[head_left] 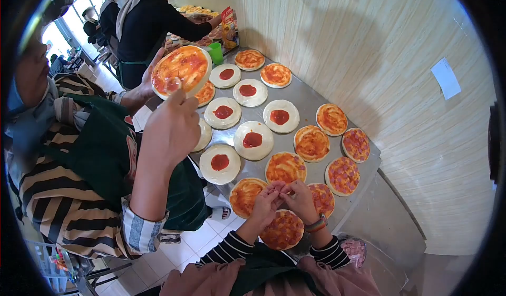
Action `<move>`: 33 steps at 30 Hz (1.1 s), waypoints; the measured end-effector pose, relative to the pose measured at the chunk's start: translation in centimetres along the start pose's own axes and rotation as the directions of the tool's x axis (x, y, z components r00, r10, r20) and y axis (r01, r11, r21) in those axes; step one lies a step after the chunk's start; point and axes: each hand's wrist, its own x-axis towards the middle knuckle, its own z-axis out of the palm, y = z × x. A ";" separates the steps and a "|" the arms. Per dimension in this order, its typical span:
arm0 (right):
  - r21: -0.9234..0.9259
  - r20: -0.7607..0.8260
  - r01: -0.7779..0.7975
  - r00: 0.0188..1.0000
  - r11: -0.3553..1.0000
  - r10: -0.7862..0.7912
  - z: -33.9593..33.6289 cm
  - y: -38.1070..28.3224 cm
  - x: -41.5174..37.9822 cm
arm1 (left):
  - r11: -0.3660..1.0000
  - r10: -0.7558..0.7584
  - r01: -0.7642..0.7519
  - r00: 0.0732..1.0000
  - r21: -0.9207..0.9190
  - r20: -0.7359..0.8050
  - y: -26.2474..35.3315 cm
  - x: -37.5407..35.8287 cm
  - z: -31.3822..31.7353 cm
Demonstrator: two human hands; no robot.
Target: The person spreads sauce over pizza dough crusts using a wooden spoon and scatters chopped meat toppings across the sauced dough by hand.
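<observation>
My left hand (265,203) and my right hand (301,200) meet above the near end of the metal table, fingertips pinched close together. Whatever they hold is too small to make out. Just below them lies a pizza base (282,230) covered with sauce and small pink meat pieces. A sauced pizza base (245,196) sits left of my left hand, and another sauced base (286,167) lies just beyond both hands. Beside my right wrist is a partly hidden topped pizza base (323,201). A clear bag of pink meat pieces (353,252) rests by my right sleeve.
At left, a co-worker's hand (174,127) spreads sauce over a raised pizza base (182,70). Several bases with sauce blobs, such as this pale base (253,140), cover the metal table (369,161). A green cup (215,52) stands far back; the wall (411,111) borders the right.
</observation>
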 end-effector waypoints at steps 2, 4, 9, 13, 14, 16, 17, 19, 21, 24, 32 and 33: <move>0.053 0.002 -0.017 1.000 0.998 0.017 -0.4 1.3 0.1 | 1.000 0.004 -0.004 1.000 -0.005 0.010 -0.1 0.1 -0.5; 0.121 -0.144 -0.162 0.973 0.979 0.178 -1.0 4.1 0.9 | 0.999 0.026 -0.025 0.999 0.025 -0.022 0.1 -0.2 -0.7; -0.051 -0.212 -0.246 0.950 0.968 0.230 -1.8 10.3 3.1 | 0.998 -0.008 0.013 0.997 0.067 -0.071 1.1 -1.0 -1.5; -0.125 -0.165 -0.310 0.943 0.943 0.288 -2.0 10.8 3.5 | 0.995 -0.004 0.014 0.996 0.103 -0.093 1.5 -1.6 -2.2; -0.124 -0.164 -0.310 0.943 0.943 0.288 -1.9 10.9 3.5 | 0.995 -0.004 0.013 0.996 0.103 -0.094 1.6 -1.7 -2.3; -0.264 -0.098 -0.307 0.951 0.914 0.292 -1.8 11.3 3.6 | 0.993 0.010 0.002 0.995 0.120 -0.097 1.6 -1.6 -2.6; -0.263 -0.097 -0.306 0.952 0.915 0.290 -1.5 11.4 3.5 | 0.993 0.012 0.000 0.995 0.120 -0.097 1.6 -1.6 -2.6; -0.396 -0.180 -0.263 0.962 0.880 0.206 -1.2 11.4 3.5 | 0.993 0.038 -0.027 0.995 0.118 -0.094 1.2 -1.5 -2.6; -0.418 -0.211 -0.255 0.961 0.872 0.179 -1.0 11.0 3.4 | 0.992 0.039 -0.030 0.997 0.125 -0.073 0.9 -1.3 -2.5; -0.419 -0.283 -0.172 0.958 0.891 0.051 -1.2 9.4 3.1 | 0.988 0.026 -0.018 0.998 0.151 -0.056 0.6 -1.1 -2.1; 0.313 0.273 -0.274 0.943 0.909 0.191 -1.5 2.2 -0.3 | 0.953 -0.007 0.023 0.999 0.302 -0.054 -0.5 -1.1 -1.0; 0.313 0.272 -0.273 0.943 0.909 0.190 -1.4 2.4 -0.5 | 0.944 -0.009 0.027 0.998 0.328 -0.056 -0.7 -1.2 -1.0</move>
